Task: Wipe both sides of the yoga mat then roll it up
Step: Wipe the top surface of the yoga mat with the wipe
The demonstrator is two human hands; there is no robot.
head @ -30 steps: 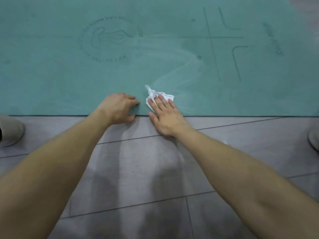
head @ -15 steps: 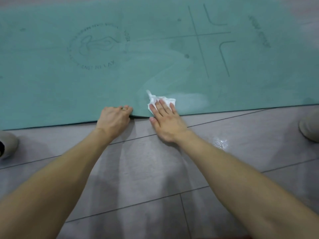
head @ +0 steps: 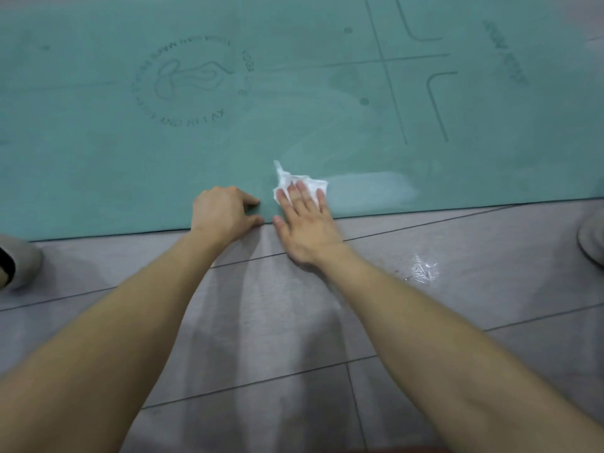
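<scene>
Mat: my teal yoga mat (head: 98,158) is laid out flat on the grey tiled floor (head: 277,322), with its long near edge running right across in front of me.

Left hand: my left hand (head: 222,217) is curled up at that near edge, thumb and forefinger pinching the mat's rim.

Right hand: my right hand (head: 307,223) is just beside it, fingers straight and spread, pressing flat on a crumpled white wipe (head: 287,181). The heel of the hand hangs off the mat over the floor.

Wipe: it's on the mat close to the near edge, one corner sticking out past my fingertips.

Wet bits: there's a pale damp streak (head: 369,188) on the mat to the right of the wipe, plus a shiny wet patch (head: 423,268) on the tiles.

Print: a round logo (head: 192,83) and alignment lines (head: 389,60) further up the mat.

Edges: a shoe (head: 19,259) at far left, another shoe (head: 593,237) at far right, both on the floor.
</scene>
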